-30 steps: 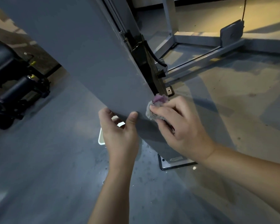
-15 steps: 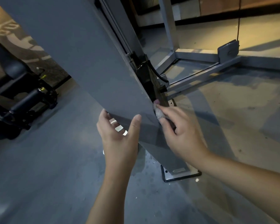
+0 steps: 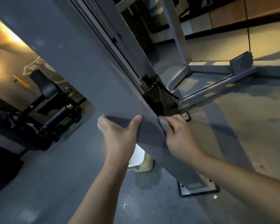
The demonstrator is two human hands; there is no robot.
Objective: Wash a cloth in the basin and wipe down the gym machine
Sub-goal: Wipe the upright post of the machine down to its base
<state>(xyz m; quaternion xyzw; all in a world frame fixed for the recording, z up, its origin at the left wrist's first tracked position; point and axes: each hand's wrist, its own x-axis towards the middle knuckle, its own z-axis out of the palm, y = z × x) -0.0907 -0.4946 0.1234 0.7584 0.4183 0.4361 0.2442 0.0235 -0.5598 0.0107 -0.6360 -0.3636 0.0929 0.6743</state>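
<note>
The gym machine's broad grey panel (image 3: 81, 65) slants from the top left down to its foot plate at the lower right. My left hand (image 3: 118, 135) holds the panel's left edge, thumb on the front face and fingers behind it. My right hand (image 3: 178, 136) grips a small grey cloth (image 3: 163, 123) and presses it against the panel's right edge, beside the black weight stack (image 3: 160, 97). Only a small bit of the cloth shows past my fingers. A white basin (image 3: 140, 160) stands on the floor behind the panel, mostly hidden by my left arm.
The machine's foot plate (image 3: 199, 188) is bolted to the grey floor. A grey steel frame with a cable pulley (image 3: 241, 63) spreads across the floor at the upper right. A black bench machine (image 3: 44, 107) stands to the left.
My right hand has slid the cloth up along the panel's right edge, and less of the cloth shows. My left hand has kept its hold on the left edge. The view has tilted upward.
</note>
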